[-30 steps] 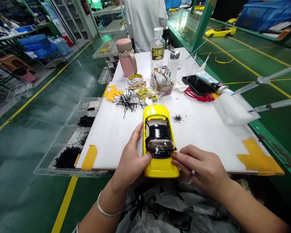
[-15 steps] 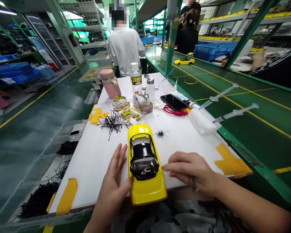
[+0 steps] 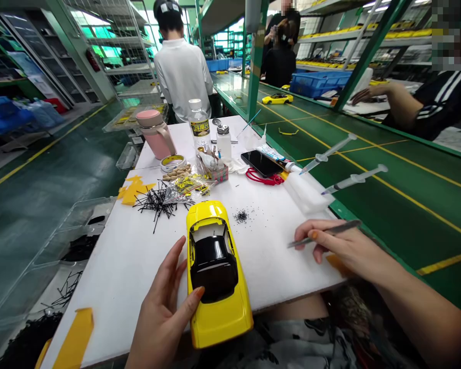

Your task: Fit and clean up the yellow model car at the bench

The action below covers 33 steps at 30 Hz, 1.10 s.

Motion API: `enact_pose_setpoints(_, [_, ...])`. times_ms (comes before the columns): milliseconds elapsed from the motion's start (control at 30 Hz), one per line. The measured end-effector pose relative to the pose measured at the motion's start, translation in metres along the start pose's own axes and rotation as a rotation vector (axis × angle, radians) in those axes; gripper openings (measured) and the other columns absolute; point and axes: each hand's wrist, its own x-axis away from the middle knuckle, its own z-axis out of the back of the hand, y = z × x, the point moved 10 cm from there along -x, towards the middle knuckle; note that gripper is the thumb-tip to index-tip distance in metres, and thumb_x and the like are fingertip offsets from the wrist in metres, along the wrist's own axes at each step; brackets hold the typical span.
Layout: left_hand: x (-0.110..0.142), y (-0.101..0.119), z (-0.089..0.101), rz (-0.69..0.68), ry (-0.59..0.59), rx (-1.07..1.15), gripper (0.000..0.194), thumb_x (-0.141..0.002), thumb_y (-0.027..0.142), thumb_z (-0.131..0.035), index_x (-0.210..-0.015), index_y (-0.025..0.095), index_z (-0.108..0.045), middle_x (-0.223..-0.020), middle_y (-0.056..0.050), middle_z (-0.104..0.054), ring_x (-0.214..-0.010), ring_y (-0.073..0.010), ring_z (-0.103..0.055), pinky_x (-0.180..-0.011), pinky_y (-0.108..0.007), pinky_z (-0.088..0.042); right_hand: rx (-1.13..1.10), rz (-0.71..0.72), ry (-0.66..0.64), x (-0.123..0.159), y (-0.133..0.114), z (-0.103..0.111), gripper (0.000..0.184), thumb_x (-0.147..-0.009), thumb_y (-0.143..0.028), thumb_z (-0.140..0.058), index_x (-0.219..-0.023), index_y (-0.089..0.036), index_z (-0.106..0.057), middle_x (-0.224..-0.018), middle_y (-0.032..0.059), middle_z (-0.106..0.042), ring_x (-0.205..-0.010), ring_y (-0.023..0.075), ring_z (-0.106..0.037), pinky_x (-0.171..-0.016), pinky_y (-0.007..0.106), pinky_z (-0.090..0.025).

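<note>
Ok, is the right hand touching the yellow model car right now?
No, the right hand is apart from the yellow model car, off to its side, holding a slim metal tool in its fingers.

At seven o'clock, a clear plastic tray of black pins runs off the bottom edge. At two o'clock, a black striped sleeve is cut off at right. The right hand partly hides a slim grey metal tool; tiny black specks are too small to tell.
</note>
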Motion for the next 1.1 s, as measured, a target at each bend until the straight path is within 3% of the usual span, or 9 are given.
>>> enact_pose_setpoints(100, [0.002,-0.002,0.001,0.012,0.01,0.014,0.071,-0.084,0.035,-0.078,-0.147,0.047,-0.047,-0.163,0.004,-0.037,-0.15,-0.0269,-0.035,-0.121,-0.038,-0.036,0.0,0.031,0.125,-0.016,-0.015,0.01,0.028,-0.086,-0.043,-0.077,-0.092,-0.016,-0.077,-0.092,0.0089,-0.074,-0.063,0.0141,-0.062,-0.055,0.024,-0.053])
enact_pose_setpoints(267, [0.001,-0.006,0.012,0.008,0.103,0.055,0.063,-0.087,0.038,-0.076,-0.145,0.042,-0.051,-0.162,-0.001,-0.04,-0.149,-0.0296,-0.038,-0.12,-0.041,-0.039,0.066,0.151,0.198,-0.053,-0.036,-0.004,0.024,-0.078,-0.037,-0.08,-0.086,-0.015,-0.076,-0.082,0.0077,-0.074,-0.064,0.0162,-0.064,-0.054,0.026,-0.052])
enact_pose_setpoints(533, [0.006,-0.016,0.025,0.013,0.205,0.099,0.054,-0.088,0.035,-0.075,-0.138,0.038,-0.056,-0.155,-0.001,-0.049,-0.138,-0.0249,-0.053,-0.104,-0.024,-0.053,0.192,0.328,0.277,-0.064,-0.025,-0.017,0.012,-0.083,-0.027,-0.075,-0.087,-0.016,-0.076,-0.084,0.0062,-0.076,-0.073,0.0187,-0.07,-0.064,0.03,-0.059])
enact_pose_setpoints(667, [0.005,-0.015,0.027,-0.023,0.254,0.137,0.05,-0.086,0.033,-0.076,-0.133,0.037,-0.061,-0.15,-0.001,-0.055,-0.136,-0.0271,-0.055,-0.109,-0.031,-0.052,0.2,0.34,0.263,-0.063,-0.024,-0.017,0.008,-0.084,-0.024,-0.075,-0.086,-0.016,-0.076,-0.085,0.0063,-0.076,-0.076,0.0194,-0.072,-0.066,0.03,-0.061])
enact_pose_setpoints(867, [0.002,-0.012,0.032,-0.095,0.345,0.144,0.047,-0.079,0.032,-0.079,-0.124,0.035,-0.067,-0.137,-0.002,-0.064,-0.141,-0.036,-0.048,-0.12,-0.054,-0.042,0.234,0.342,0.234,-0.066,-0.024,-0.019,0.006,-0.087,-0.022,-0.074,-0.086,-0.016,-0.076,-0.086,0.0069,-0.077,-0.078,0.02,-0.073,-0.066,0.029,-0.061])
enact_pose_setpoints(1100, [-0.001,-0.015,0.034,-0.077,0.322,0.12,0.05,-0.08,0.035,-0.08,-0.127,0.032,-0.063,-0.137,-0.003,-0.064,-0.142,-0.0372,-0.046,-0.119,-0.056,-0.043,0.254,0.385,0.217,-0.066,-0.028,-0.021,0.006,-0.088,-0.015,-0.07,-0.085,-0.018,-0.075,-0.086,0.0048,-0.076,-0.081,0.0188,-0.073,-0.069,0.027,-0.059])
